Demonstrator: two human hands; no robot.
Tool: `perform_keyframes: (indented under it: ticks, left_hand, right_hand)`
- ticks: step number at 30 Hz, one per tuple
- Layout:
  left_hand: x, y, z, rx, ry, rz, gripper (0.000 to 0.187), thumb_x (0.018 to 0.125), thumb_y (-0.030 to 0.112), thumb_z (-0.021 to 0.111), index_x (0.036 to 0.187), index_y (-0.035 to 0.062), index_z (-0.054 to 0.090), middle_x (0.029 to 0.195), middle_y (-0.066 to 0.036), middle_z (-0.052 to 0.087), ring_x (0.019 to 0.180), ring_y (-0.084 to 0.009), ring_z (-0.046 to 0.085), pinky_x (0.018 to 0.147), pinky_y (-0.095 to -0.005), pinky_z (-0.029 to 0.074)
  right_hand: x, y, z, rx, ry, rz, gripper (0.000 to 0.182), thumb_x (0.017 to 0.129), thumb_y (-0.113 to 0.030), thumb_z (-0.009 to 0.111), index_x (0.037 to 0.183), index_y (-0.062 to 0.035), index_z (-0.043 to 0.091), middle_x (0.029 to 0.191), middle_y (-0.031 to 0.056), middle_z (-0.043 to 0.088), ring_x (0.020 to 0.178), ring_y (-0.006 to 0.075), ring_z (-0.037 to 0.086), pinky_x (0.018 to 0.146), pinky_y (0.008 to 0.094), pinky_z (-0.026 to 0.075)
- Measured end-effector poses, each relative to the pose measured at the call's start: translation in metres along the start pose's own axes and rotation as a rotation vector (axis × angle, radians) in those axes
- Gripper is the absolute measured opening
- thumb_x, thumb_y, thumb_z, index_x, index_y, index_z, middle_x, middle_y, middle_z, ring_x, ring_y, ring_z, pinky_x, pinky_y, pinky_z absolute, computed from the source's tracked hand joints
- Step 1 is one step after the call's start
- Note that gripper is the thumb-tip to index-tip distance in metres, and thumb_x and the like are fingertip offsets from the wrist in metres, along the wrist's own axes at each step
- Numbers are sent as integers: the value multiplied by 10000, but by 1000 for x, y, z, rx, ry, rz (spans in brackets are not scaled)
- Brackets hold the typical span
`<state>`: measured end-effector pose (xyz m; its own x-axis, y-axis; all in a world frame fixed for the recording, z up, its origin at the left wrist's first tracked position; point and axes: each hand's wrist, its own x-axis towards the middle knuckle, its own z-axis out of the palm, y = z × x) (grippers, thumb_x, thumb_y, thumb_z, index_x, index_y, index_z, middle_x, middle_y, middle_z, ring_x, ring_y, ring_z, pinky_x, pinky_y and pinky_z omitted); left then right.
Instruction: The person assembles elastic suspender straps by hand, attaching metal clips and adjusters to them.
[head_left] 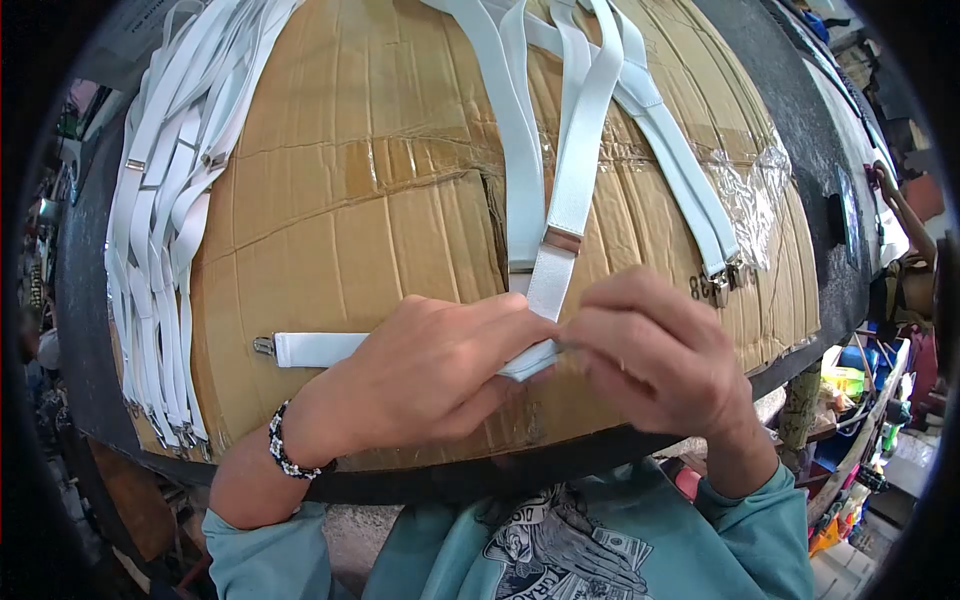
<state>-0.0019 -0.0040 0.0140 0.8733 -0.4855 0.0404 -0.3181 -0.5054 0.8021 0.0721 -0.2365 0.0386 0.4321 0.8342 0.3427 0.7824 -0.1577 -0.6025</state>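
A pair of white suspenders lies on the cardboard in front of me, its straps running up to the top edge. My left hand is closed round a folded strap end near the cardboard's front edge. One strap piece with a metal clip sticks out to the left from under this hand. My right hand is pinched at the tip of the held strap; what its fingers grip is hidden. Just above both hands, a metal slider sits on one strap. Another strap end with clips rests at the right.
A thick bundle of white suspenders hangs over the left side of the cardboard sheet. Clear plastic tape is crumpled at the right. A dark table edge runs along the front. Another person's arm shows at far right.
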Motion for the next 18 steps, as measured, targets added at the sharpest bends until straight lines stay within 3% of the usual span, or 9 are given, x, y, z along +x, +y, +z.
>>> perform_keyframes:
  ticks: [5, 8, 14, 17, 18]
  left_hand:
    - [0, 2, 3, -75, 33, 2, 270, 912, 121, 727, 1163, 62, 645, 977, -146, 648, 851, -404, 644, 692, -423, 526]
    - [0, 0, 4, -19, 60, 57, 327, 866, 60, 671, 1184, 54, 592, 926, -145, 587, 803, -412, 625, 662, -493, 500]
    - [-4, -5, 2, -33, 50, 84, 553, 685, -41, 609, 1229, 51, 566, 981, -156, 580, 834, -411, 625, 657, -499, 497]
    - [-2, 1, -2, -45, -28, -34, 465, 762, -37, 659, 1224, 15, 638, 1048, -177, 680, 932, -425, 662, 815, -416, 548]
    - [-1, 2, -3, -87, -14, -36, 421, 801, 8, 686, 1220, 16, 644, 1042, -169, 682, 921, -406, 669, 806, -408, 546]
  right_hand:
    - [-9, 11, 3, 54, 75, 85, 274, 793, 55, 741, 1052, -20, 694, 981, 133, 629, 811, 295, 664, 672, 382, 548]
    - [0, 1, 7, 111, 174, 36, 303, 753, 69, 766, 1036, -27, 718, 955, 146, 658, 782, 280, 671, 667, 356, 545]
    - [3, -3, 17, 141, 147, -22, 289, 760, 65, 772, 1032, -19, 720, 970, 154, 666, 774, 276, 674, 646, 347, 545]
    - [-5, 0, 14, 136, 154, 25, 283, 775, 64, 744, 1042, -16, 697, 967, 144, 649, 769, 281, 667, 642, 357, 545]
    - [-6, 1, 13, 130, 162, 37, 282, 787, 62, 719, 1054, -16, 675, 962, 132, 631, 767, 286, 660, 643, 370, 545]
